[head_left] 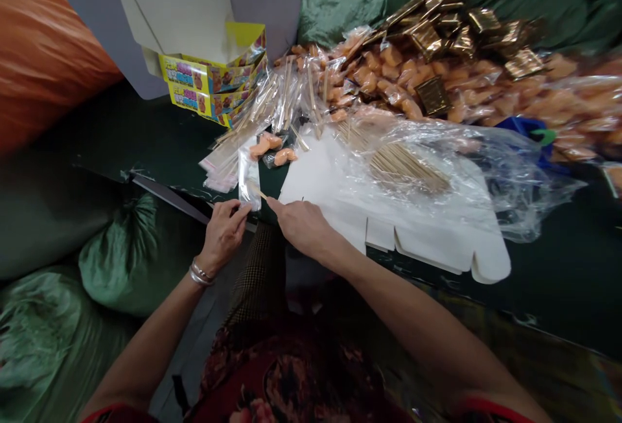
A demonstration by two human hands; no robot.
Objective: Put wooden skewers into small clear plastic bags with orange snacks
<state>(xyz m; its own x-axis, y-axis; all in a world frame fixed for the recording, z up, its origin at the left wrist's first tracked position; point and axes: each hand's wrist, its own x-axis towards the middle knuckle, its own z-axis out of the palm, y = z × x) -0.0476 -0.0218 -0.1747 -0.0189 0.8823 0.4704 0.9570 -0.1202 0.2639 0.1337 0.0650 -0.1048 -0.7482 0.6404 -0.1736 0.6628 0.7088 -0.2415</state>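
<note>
- I watched the left hand [223, 235] with its fingers curled and pressed together, pinching the lower end of a clear plastic sleeve [249, 180] at the near edge of the work surface.
- The right hand [301, 225] reached left, its thumb and forefinger apparently pinching the end of a thin wooden stick [259, 190]. The stick's far end met the sleeve's glossy, creased film, and I could not tell how far in it went.
- The hands sat close together, with only a narrow gap between them.
- A flat white cardboard blank [427, 232] with scored, tabbed, rounded edges lay under the right hand and reached right.
- Over it lay a crinkled clear plastic bag [515, 177] holding a bundle of pale wooden sticks [403, 164].
- Far off, a heap of soft orange pieces in clear packets [486, 83] mixed with crumpled gold foil sachets [430, 41].
- Far left of these stood glossy yellow printed cards [208, 80].
- Dark green tabletop [146, 131] showed left of the sleeve, edged by a dark metal strip [168, 196].
- Below that edge, on the left, bulged a tied green woven sack [121, 258].
</note>
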